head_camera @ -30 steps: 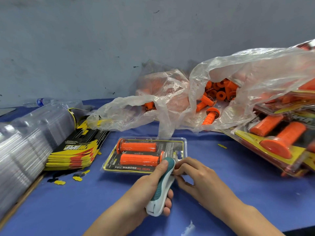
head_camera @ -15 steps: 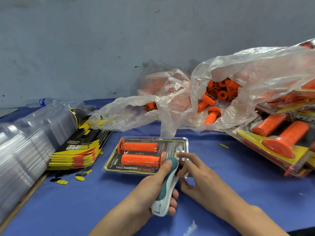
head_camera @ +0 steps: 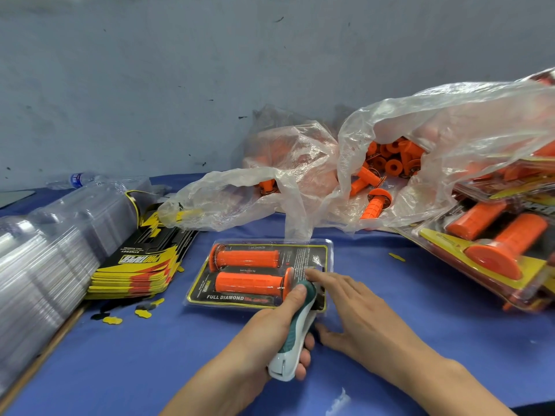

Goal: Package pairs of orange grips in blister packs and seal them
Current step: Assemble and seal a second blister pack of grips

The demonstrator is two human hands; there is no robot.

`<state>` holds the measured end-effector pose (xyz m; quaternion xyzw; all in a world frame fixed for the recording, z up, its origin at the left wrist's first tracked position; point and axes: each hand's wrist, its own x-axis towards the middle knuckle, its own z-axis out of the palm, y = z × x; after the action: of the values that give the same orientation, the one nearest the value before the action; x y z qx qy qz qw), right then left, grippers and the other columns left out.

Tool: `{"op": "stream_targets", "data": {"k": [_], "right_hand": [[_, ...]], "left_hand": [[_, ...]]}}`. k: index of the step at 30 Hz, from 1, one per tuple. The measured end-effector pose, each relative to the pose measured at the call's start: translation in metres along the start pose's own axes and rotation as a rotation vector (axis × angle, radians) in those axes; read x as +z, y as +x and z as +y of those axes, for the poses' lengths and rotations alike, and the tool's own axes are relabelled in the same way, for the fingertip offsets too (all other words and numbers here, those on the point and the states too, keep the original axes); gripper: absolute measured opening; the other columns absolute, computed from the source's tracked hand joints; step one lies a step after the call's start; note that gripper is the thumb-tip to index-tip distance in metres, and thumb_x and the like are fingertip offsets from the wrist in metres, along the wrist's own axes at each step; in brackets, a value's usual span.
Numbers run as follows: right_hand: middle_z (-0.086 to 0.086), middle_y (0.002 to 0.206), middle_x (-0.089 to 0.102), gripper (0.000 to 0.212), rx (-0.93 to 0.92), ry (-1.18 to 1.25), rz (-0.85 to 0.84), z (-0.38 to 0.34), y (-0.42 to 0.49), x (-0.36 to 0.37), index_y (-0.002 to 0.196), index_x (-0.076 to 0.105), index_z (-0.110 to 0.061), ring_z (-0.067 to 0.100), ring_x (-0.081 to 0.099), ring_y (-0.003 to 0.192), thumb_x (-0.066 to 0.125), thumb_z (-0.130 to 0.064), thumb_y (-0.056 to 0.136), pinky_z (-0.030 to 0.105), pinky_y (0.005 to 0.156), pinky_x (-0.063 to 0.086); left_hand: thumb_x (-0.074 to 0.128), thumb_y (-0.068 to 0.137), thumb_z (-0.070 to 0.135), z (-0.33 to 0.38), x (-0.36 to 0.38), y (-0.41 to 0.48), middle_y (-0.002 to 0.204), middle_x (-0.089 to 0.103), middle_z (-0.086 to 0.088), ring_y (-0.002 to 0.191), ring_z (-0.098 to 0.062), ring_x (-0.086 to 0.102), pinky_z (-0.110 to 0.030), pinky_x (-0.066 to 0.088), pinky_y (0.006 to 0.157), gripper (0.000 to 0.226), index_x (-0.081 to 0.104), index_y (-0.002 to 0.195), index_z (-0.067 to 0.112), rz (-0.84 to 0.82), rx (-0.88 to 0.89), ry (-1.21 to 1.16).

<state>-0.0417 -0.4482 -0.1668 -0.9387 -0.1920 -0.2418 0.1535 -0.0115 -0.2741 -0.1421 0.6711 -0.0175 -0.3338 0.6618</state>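
**Changes from half a second ago**
- Right grip point(head_camera: 360, 313): was curled, pinching the right edge of the blister pack. It now lies flat with fingers straight and apart. Its index tip rests on the card beside the lower orange grip's flange, and its thumb is on the worktop.
- Left grip point(head_camera: 264, 331): stays wrapped around the stapler point(head_camera: 295, 334), thumb on top.
- Blister pack point(head_camera: 312, 253): stays in place.

**Items, largest first**
- Worktop point(head_camera: 420, 310), blue cover. The widest bare stretch runs right of the right grip as far as the finished packs. A narrower strip lies left of the left grip. A wooden edge shows far left.
- Plastic bag point(head_camera: 450, 130), clear, beyond both grips and well apart from them. Loose orange grips spill at its mouth, and one flap hangs at the far edge of the blister pack.
- Clear shell stack point(head_camera: 45, 250), far left of the left grip, lying along the wooden edge.
- Finished packs point(head_camera: 495, 250), heaped right of the right grip, well apart from it.
- Card stack point(head_camera: 141, 265), yellow and black, left of the left grip. Yellow scraps point(head_camera: 112, 319) lie at its near side.
- Blister pack: lies flat just beyond both grips. Its near right corner is under the right grip.
- Orange grips: a pair inside the pack, lying side by side. The upper point(head_camera: 246, 258) has its flange to the left, the lower point(head_camera: 249, 284) to the right.
- Stapler: white and teal, with its nose at the pack's near right edge, between the two grips.
- Bottle point(head_camera: 76, 179): lies far left by the wall.
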Motion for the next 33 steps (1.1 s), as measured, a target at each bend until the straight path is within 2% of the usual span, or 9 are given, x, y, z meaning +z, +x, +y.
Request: {"op": "stream_targets", "data": {"k": [4, 11, 18, 22, 24, 26, 29, 31, 33], "right_hand": [[-0.007, 0.119, 0.061, 0.068, -0.108, -0.212, 0.049, 0.004, 0.006, 0.004, 0.129, 0.056, -0.019, 0.009, 0.058, 0.105, 0.083, -0.028, 0.067, 0.024, 0.091, 0.042], [-0.007, 0.100, 0.059, 0.064, -0.124, -0.145, 0.077, 0.009, 0.005, 0.013, 0.119, 0.055, -0.019, 0.014, 0.058, 0.090, 0.086, -0.020, 0.063, 0.024, 0.090, 0.041], [-0.006, 0.116, 0.059, 0.068, -0.106, -0.101, 0.060, 0.006, 0.002, 0.009, 0.133, 0.052, -0.019, 0.009, 0.055, 0.101, 0.082, -0.023, 0.071, 0.021, 0.092, 0.041], [-0.006, 0.109, 0.061, 0.038, -0.098, -0.128, 0.100, 0.005, 0.001, 0.007, 0.126, 0.060, -0.019, 0.012, 0.060, 0.092, 0.059, -0.036, 0.092, 0.023, 0.083, 0.047], [-0.008, 0.098, 0.063, 0.021, -0.125, -0.161, 0.133, 0.007, 0.001, 0.006, 0.107, 0.069, -0.024, 0.014, 0.061, 0.081, 0.054, -0.033, 0.096, 0.024, 0.077, 0.048], [-0.010, 0.094, 0.063, 0.023, -0.137, -0.194, 0.145, 0.008, 0.001, 0.005, 0.099, 0.070, -0.027, 0.014, 0.061, 0.077, 0.048, -0.034, 0.098, 0.024, 0.078, 0.046], [-0.011, 0.092, 0.063, 0.028, -0.134, -0.214, 0.170, 0.005, 0.003, 0.006, 0.094, 0.070, -0.027, 0.013, 0.060, 0.076, 0.043, -0.034, 0.097, 0.025, 0.079, 0.044], [-0.011, 0.090, 0.063, 0.025, -0.119, -0.198, 0.198, 0.003, 0.007, 0.004, 0.092, 0.069, -0.026, 0.014, 0.061, 0.076, 0.046, -0.034, 0.097, 0.028, 0.078, 0.046], [-0.011, 0.088, 0.064, 0.021, -0.106, -0.205, 0.247, -0.001, 0.011, -0.001, 0.089, 0.069, -0.025, 0.016, 0.062, 0.076, 0.050, -0.032, 0.096, 0.032, 0.077, 0.049]], "left_hand": [[0.061, 0.082, 0.066, 0.001, 0.001, -0.001, 0.066, 0.060, -0.010, 0.050, -0.022, 0.056, -0.025, 0.045, 0.042, 0.055, 0.073, 0.084, 0.013, -0.007, -0.003, 0.000], [0.061, 0.087, 0.060, 0.002, 0.002, -0.001, 0.064, 0.058, -0.009, 0.047, -0.020, 0.053, -0.023, 0.042, 0.039, 0.049, 0.070, 0.085, 0.012, 0.003, -0.036, -0.011], [0.061, 0.085, 0.064, 0.007, -0.008, -0.007, 0.072, 0.061, -0.013, 0.051, -0.022, 0.056, -0.026, 0.046, 0.043, 0.054, 0.073, 0.094, 0.011, -0.092, -0.078, -0.012], [0.060, 0.074, 0.078, 0.013, -0.036, -0.022, 0.074, 0.068, -0.010, 0.050, -0.022, 0.058, -0.026, 0.048, 0.044, 0.069, 0.069, 0.091, 0.011, -0.074, -0.066, 0.325], [0.058, 0.073, 0.079, 0.017, -0.066, -0.035, 0.077, 0.072, -0.004, 0.051, -0.021, 0.062, -0.027, 0.050, 0.047, 0.069, 0.064, 0.092, 0.014, 0.042, -0.039, 0.593], [0.060, 0.075, 0.073, 0.016, -0.099, -0.044, 0.079, 0.071, -0.002, 0.057, -0.018, 0.066, -0.029, 0.051, 0.051, 0.056, 0.061, 0.094, 0.020, 0.284, 0.014, 0.778], [0.053, 0.074, 0.079, 0.003, -0.136, -0.043, 0.093, 0.065, 0.004, 0.089, -0.020, 0.065, -0.033, 0.050, 0.073, 0.055, 0.048, 0.092, 0.028, 0.751, 0.049, 1.216], [0.053, 0.076, 0.077, -0.006, -0.146, -0.037, 0.108, 0.060, 0.000, 0.106, -0.027, 0.060, -0.038, 0.048, 0.082, 0.056, 0.047, 0.107, 0.030, 0.925, 0.044, 1.439], [0.070, 0.076, 0.062, -0.007, -0.148, -0.028, 0.120, 0.056, -0.012, 0.110, -0.038, 0.056, -0.048, 0.049, 0.085, 0.071, 0.052, 0.128, 0.017, 1.029, 0.233, 1.471]]}}
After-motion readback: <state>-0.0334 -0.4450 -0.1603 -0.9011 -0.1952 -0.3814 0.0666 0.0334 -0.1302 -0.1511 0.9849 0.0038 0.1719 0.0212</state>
